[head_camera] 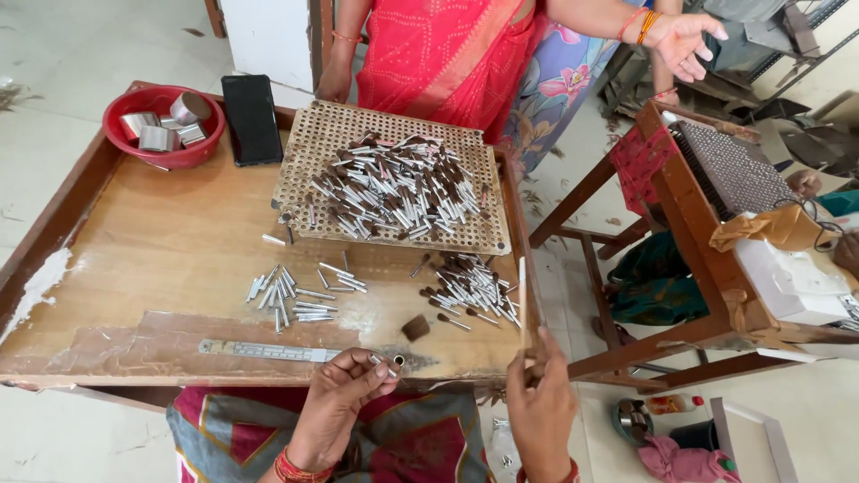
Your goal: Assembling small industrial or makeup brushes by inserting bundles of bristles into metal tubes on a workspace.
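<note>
My left hand (344, 394) is at the table's near edge, fingers pinched on a small silver metal tube (391, 361) with a dark end. My right hand (541, 402) is at the near right corner, fingers closed on a thin stick-like piece (530, 362) I can barely make out. On the wooden table (161, 250) lie a loose group of silver tubes (286, 295) and a pile of brown-tipped tubes (470, 291). A perforated board (331, 134) farther back carries a large heap of such tubes (394, 188). A small brown plug (415, 328) lies near my left hand.
A red bowl (161, 152) of metal caps and a black phone (251, 118) sit at the far left. A metal ruler (264, 351) lies along the near edge. A person in red (447, 54) stands across the table. Another wooden stand (698, 206) is at right.
</note>
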